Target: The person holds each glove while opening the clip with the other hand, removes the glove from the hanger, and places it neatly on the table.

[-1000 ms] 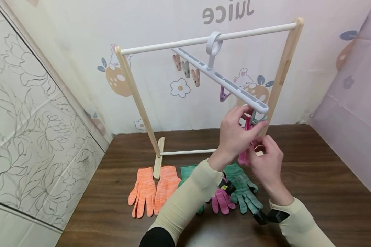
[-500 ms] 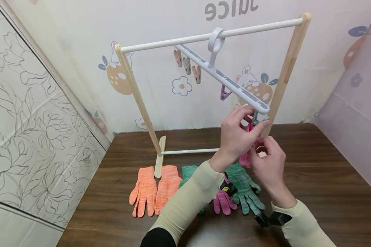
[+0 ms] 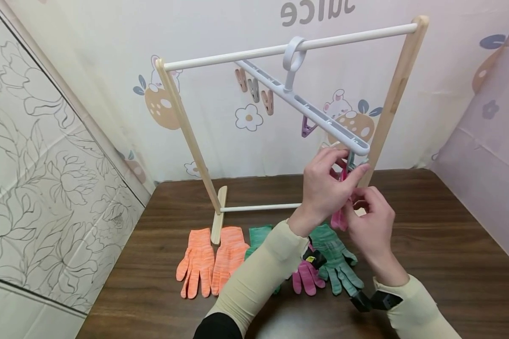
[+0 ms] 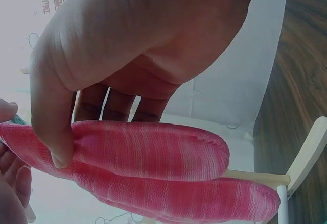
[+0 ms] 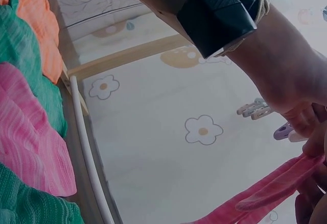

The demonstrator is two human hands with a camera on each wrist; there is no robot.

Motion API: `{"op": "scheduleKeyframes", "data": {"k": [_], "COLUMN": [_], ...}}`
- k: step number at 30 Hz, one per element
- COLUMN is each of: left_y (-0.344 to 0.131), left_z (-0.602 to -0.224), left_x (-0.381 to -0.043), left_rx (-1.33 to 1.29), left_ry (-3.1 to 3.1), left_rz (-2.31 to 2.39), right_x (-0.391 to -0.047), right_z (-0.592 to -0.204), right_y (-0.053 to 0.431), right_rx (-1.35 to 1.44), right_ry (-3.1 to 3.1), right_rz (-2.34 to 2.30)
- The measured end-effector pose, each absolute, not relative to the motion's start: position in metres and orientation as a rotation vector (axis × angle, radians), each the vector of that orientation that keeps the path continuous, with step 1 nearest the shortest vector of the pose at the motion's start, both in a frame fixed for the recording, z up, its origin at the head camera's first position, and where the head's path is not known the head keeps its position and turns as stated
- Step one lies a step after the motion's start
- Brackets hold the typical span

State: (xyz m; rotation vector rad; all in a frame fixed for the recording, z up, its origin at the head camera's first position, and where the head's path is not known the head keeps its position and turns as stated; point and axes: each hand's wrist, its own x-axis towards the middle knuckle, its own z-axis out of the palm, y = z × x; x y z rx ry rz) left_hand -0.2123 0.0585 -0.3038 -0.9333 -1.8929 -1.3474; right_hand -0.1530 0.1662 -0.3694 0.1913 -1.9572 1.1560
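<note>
The left hand (image 3: pixel 325 181) pinches a grey-green clothespin (image 3: pixel 351 161) under the near end of the white hanger bar (image 3: pixel 318 117). Just below it, the right hand (image 3: pixel 372 225) pinches a pink knit glove (image 4: pixel 153 152) between thumb and forefinger. In the left wrist view the glove's cuff end lies at the clothespin, with the rest hanging down. Fingers hide much of the clothespin, so I cannot tell whether its jaws hold the glove. In the right wrist view the pink glove stretches below the left hand's wrist.
A wooden rack (image 3: pixel 186 136) carries the hanger on its white top rod (image 3: pixel 229 59). Several other clothespins (image 3: pixel 267 102) hang from the hanger. On the brown table (image 3: pixel 441 235) lie orange gloves (image 3: pixel 197 263), green gloves (image 3: pixel 332 259) and a magenta glove (image 3: pixel 307 278).
The hands keep nearly the same pose at the clothespin and pink glove. The right hand has shifted slightly right and down in the head view, which itself has moved a little.
</note>
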Motion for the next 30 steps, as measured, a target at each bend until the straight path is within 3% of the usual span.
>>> {"op": "scheduleKeyframes", "data": {"k": [30], "left_y": [0.058], "left_z": [-0.296], "left_x": [-0.211], "left_rx": [-0.934], "left_ry": [-1.805], "left_rz": [-1.353], "right_x": [-0.147], "right_z": [-0.368], "right_y": [0.181], "right_rx": [0.092], "right_ry": [-2.075], "right_rz": [1.154]}}
